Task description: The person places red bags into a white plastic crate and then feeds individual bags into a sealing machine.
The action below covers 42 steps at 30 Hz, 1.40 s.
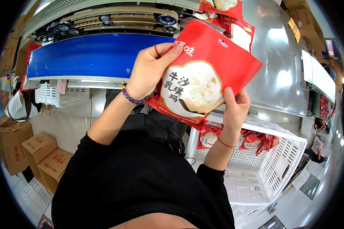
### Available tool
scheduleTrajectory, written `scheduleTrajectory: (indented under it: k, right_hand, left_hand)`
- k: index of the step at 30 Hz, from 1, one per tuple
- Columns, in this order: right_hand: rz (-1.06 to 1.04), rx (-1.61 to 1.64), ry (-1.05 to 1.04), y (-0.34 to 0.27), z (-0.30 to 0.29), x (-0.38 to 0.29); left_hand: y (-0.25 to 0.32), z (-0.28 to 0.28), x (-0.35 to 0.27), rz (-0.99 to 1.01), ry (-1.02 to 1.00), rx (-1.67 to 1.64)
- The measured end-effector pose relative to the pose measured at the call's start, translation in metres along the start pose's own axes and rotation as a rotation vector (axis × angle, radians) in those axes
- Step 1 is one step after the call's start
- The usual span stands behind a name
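Observation:
A red and white printed snack pouch [195,77] is held up before me, its front turned to the camera. My left hand [152,68] grips its left edge, the thumb pressed on the upper front. On the lower right edge, my right hand [236,106] pinches the pouch between thumb and fingers. A hang hole shows near its top edge. Behind it, several more red pouches [242,33] lie on a stainless steel table [278,65]. Just left of the held pouch runs a blue conveyor belt [89,55].
Below my right forearm stands a white perforated plastic crate [246,174] with several red pouches [253,141] inside. Belt-sealing machinery [117,21] lies beyond the conveyor. Cardboard cartons [41,146] are stacked at left. A person in a blue cap [18,107] is at far left; others are at far right.

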State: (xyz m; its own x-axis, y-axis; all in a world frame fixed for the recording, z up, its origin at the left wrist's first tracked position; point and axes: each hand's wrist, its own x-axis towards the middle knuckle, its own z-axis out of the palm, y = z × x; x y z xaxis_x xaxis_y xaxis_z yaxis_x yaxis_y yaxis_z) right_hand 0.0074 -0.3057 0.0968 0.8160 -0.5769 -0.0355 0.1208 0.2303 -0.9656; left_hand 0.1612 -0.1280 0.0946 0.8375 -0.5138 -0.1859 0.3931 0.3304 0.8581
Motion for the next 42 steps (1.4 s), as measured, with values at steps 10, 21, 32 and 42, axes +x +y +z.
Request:
scheduleTrajectory:
  k: [10,21,32,42]
  right_hand:
    - [-0.161,-0.366,0.382,0.011,-0.005,0.038]
    - [0.156,-0.346,0.132,0.033,0.032,0.102]
    - [0.235,-0.272,-0.005,0.047,0.091,0.066]
    - [-0.083,-0.348,0.328,0.006,0.009,0.046]
  left_hand:
    - [-0.03,-0.012,0.051,0.006,0.097,0.31]
    - [0.002,-0.079,0.077,0.003,0.223,0.349]
    - [0.037,-0.14,0.043,0.16,0.299,0.778]
    - [-0.007,-0.052,0.054,-0.137,-0.031,0.468]
